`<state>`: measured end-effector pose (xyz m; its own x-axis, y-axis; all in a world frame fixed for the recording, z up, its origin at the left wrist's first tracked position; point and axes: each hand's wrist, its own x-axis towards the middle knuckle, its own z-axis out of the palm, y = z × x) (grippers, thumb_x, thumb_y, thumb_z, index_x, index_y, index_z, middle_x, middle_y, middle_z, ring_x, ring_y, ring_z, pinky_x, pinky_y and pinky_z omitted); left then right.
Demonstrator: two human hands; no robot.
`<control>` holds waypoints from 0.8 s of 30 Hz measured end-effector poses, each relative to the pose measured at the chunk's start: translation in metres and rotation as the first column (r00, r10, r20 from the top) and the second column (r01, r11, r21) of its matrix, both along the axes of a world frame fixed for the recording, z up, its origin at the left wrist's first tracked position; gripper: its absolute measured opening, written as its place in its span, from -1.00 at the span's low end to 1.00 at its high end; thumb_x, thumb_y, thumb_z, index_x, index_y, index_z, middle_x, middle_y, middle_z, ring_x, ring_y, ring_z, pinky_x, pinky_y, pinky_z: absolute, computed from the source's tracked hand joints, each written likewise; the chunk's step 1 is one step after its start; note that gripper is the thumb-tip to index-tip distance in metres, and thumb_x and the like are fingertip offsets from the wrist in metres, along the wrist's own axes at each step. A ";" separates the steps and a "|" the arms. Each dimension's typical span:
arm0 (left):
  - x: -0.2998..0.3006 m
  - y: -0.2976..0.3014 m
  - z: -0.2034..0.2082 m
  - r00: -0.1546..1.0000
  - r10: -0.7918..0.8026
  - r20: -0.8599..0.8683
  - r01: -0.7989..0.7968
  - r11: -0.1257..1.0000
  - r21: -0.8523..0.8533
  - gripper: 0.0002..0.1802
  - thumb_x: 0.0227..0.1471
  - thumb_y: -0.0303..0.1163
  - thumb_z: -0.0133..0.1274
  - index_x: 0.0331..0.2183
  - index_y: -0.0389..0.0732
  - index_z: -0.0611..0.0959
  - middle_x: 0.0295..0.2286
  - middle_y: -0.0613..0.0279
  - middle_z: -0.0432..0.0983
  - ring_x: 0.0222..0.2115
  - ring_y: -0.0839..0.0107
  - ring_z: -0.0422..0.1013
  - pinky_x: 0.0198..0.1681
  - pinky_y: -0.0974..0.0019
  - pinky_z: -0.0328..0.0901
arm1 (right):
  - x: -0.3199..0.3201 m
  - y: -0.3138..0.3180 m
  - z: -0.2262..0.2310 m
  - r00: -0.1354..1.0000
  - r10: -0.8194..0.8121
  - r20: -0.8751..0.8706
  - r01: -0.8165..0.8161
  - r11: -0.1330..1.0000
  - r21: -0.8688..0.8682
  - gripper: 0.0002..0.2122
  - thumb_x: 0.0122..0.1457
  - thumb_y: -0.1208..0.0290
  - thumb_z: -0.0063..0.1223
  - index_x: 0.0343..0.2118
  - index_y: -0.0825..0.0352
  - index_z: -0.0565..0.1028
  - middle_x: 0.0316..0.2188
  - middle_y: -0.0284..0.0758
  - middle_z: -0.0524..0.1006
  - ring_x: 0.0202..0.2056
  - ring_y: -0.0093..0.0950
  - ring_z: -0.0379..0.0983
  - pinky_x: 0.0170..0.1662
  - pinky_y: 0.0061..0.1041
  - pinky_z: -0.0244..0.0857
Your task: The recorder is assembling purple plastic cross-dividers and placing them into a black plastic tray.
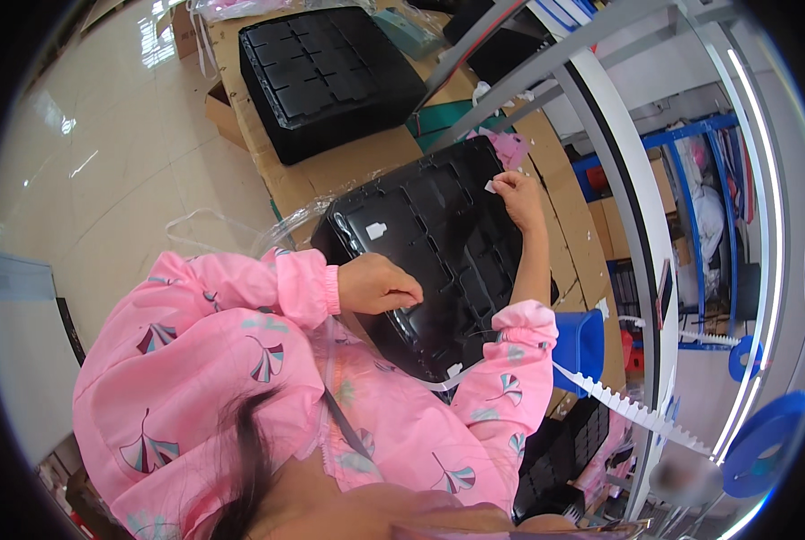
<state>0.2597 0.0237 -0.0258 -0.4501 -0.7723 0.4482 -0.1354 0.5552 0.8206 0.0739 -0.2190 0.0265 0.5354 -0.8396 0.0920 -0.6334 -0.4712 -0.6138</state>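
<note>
In front of me lies a glossy black moulded plastic tray, its surface divided into sections by slots and ridges. My right hand is over its far right corner, pinching a small white tag-like piece between thumb and finger. Above the tray's near left part, my left hand is closed with fingers bent together. Whether anything is in it is hidden. One white piece lies on the tray's left side, and another white piece is at its near edge.
A second black tray stands farther back on the cardboard-covered table. Pink scraps lie past my right hand. A blue bin stands at the right. White toothed strip runs toward blue reels. Grey frame bars rise at the right.
</note>
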 end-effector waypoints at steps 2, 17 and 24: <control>0.009 -0.002 -0.001 0.998 0.061 -0.010 -0.061 0.998 0.000 -0.86 -0.10 -0.39 -0.03 -0.42 -0.18 0.54 -0.52 0.20 0.49 -0.49 0.26 0.42 -0.45 0.32 0.29 | 0.015 -0.018 0.000 0.999 0.038 -0.034 -0.038 0.999 -0.004 -0.92 -0.09 0.54 0.03 -0.52 0.43 0.48 -0.61 -0.37 0.46 -0.52 -0.60 0.35 -0.41 -0.62 0.22; 0.013 -0.001 0.000 0.998 0.057 -0.040 -0.057 0.998 -0.018 -0.87 -0.10 -0.42 -0.03 -0.42 -0.22 0.54 -0.52 0.18 0.48 -0.49 0.24 0.42 -0.45 0.32 0.31 | 0.046 -0.075 -0.013 0.887 0.153 -0.436 -0.138 0.988 0.067 -0.94 -0.17 0.48 0.05 -0.57 0.29 0.52 -0.61 -0.27 0.50 -0.46 -0.40 0.42 -0.31 -0.44 0.24; 0.013 -0.002 -0.002 0.996 0.069 -0.052 -0.071 0.997 -0.043 -0.87 -0.10 -0.41 -0.03 -0.41 -0.19 0.55 -0.51 0.19 0.48 -0.49 0.25 0.41 -0.45 0.31 0.31 | 0.049 -0.076 -0.013 0.850 0.138 -0.509 -0.152 0.988 0.013 -0.93 -0.17 0.45 0.08 -0.55 0.25 0.53 -0.58 -0.25 0.50 -0.43 -0.35 0.43 -0.31 -0.41 0.25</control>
<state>0.2722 0.0222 -0.0283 -0.3713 -0.7800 0.5037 -0.1339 0.5818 0.8022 0.1227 -0.2953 0.0137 0.6292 -0.7498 -0.2046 -0.7763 -0.5935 -0.2123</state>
